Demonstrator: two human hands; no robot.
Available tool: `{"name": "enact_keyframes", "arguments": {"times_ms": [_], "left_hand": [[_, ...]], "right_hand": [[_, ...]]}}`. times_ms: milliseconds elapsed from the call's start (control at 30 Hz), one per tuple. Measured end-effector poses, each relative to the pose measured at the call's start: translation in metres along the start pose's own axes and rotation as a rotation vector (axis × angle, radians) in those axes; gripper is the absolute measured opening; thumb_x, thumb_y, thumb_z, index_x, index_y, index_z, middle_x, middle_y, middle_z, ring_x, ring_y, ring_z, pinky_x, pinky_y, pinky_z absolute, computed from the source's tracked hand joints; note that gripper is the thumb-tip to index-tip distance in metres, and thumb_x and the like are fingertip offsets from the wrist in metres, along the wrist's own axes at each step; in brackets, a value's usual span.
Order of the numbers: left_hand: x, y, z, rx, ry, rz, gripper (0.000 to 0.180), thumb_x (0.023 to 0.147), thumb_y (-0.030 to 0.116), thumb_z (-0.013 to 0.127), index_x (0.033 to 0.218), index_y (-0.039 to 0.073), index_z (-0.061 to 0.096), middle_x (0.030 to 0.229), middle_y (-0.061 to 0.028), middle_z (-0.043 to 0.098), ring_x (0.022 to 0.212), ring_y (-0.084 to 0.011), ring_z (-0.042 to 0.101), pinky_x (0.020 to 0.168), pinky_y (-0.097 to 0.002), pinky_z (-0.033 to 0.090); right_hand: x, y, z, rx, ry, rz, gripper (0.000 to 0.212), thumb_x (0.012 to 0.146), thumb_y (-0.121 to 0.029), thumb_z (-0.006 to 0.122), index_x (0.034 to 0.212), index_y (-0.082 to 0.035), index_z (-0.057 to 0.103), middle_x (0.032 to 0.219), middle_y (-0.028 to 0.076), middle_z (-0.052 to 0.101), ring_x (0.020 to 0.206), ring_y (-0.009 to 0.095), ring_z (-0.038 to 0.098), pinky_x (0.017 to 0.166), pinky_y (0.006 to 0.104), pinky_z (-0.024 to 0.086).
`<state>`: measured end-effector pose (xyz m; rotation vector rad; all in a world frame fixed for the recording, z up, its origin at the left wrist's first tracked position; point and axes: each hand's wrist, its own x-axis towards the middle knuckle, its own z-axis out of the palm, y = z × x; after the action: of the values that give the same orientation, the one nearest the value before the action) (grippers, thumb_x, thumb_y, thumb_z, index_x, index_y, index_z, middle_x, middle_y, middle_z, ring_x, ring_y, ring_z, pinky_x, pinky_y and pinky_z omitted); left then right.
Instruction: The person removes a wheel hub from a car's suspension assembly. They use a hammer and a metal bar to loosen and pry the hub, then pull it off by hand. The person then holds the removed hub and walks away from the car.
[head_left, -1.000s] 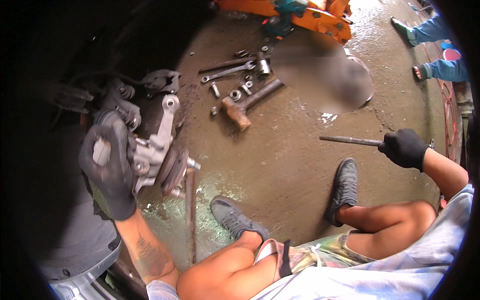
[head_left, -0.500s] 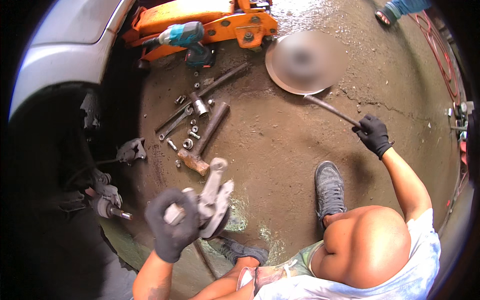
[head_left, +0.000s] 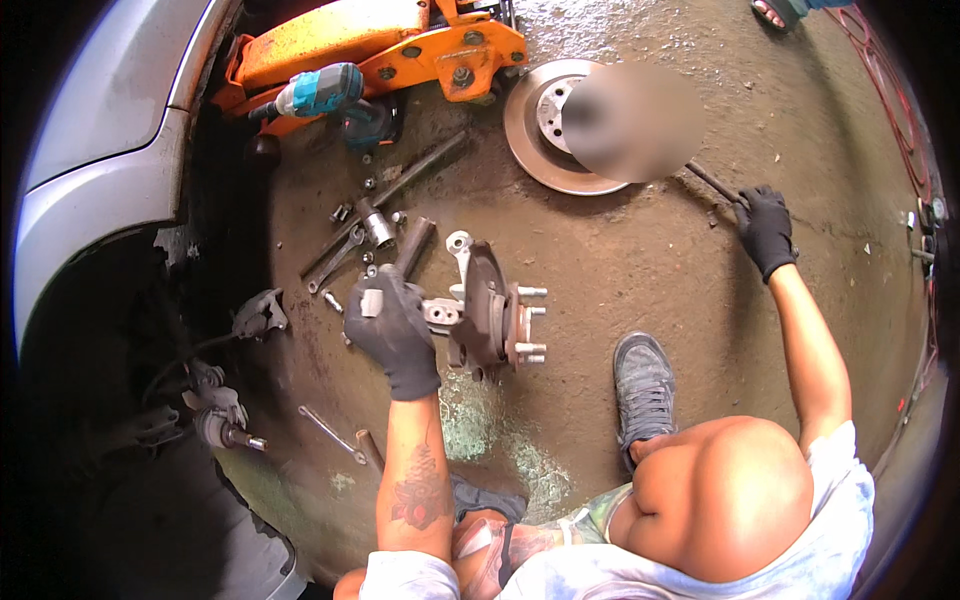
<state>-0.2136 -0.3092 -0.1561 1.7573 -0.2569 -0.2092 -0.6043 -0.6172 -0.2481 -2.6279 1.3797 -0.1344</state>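
Observation:
My left hand, in a black glove, is closed around an arm of a steering knuckle with its wheel hub. I hold it above the floor, its wheel studs pointing right. A hammer lies partly hidden behind that hand. My right hand, also gloved, is wrapped round the near end of a thin metal bar. The bar slants up and left toward a brake disc lying on the floor; a blurred patch covers its far end and part of the disc, so whether they touch cannot be told.
Sockets, bolts, a spanner and a long breaker bar lie left of centre. A teal impact wrench rests by an orange floor jack. The silver car fills the left. A person's foot shows top right.
My left hand has moved up and right with the knuckle, turning it so the studs show and face right. My right hand still holds the bar, slightly shifted. A second spanner on the floor is uncovered.

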Motion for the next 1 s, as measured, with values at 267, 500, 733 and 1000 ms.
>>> {"name": "enact_keyframes", "arguments": {"times_ms": [267, 500, 733, 1000], "left_hand": [[0.048, -0.041, -0.026, 0.149, 0.248, -0.114, 0.023, 0.087, 0.007, 0.064, 0.064, 0.001, 0.059, 0.056, -0.0047, 0.058, 0.046, -0.0117, 0.054, 0.041, -0.0286, 0.040], [0.052, -0.047, -0.023, -0.004, 0.362, -0.195, 0.017, 0.085, 0.009, 0.065, 0.071, -0.001, 0.060, 0.058, -0.0067, 0.058, 0.047, -0.0125, 0.055, 0.040, -0.0274, 0.042], [0.052, -0.048, -0.023, 0.058, 0.307, -0.171, 0.018, 0.086, 0.010, 0.065, 0.073, 0.001, 0.056, 0.058, -0.0070, 0.058, 0.047, -0.0125, 0.055, 0.040, -0.0269, 0.042], [0.058, -0.047, -0.026, 0.144, 0.269, -0.146, 0.022, 0.088, 0.011, 0.064, 0.070, 0.000, 0.057, 0.059, -0.0068, 0.060, 0.048, -0.0126, 0.057, 0.042, -0.0274, 0.042]], "right_hand": [[-0.036, -0.272, 0.010, 0.734, -0.353, -0.742, 0.111, 0.066, -0.055, 0.081, 0.150, -0.007, 0.026, 0.147, 0.027, 0.033, 0.135, 0.044, 0.036, 0.112, 0.0481, 0.032], [-0.032, -0.325, 0.027, 0.951, -0.469, -0.471, 0.129, 0.056, -0.058, 0.087, 0.151, -0.007, 0.016, 0.144, 0.029, 0.033, 0.130, 0.049, 0.039, 0.107, 0.0492, 0.039], [-0.032, -0.319, 0.049, 0.806, -0.251, -0.857, 0.088, 0.066, -0.038, 0.081, 0.143, -0.023, 0.041, 0.138, 0.027, 0.041, 0.122, 0.048, 0.047, 0.103, 0.0507, 0.043], [-0.011, -0.332, 0.038, 1.234, -0.939, -0.228, 0.054, 0.088, -0.044, 0.065, 0.135, -0.019, 0.052, 0.120, 0.016, 0.058, 0.107, 0.027, 0.061, 0.089, 0.0393, 0.052]]}}
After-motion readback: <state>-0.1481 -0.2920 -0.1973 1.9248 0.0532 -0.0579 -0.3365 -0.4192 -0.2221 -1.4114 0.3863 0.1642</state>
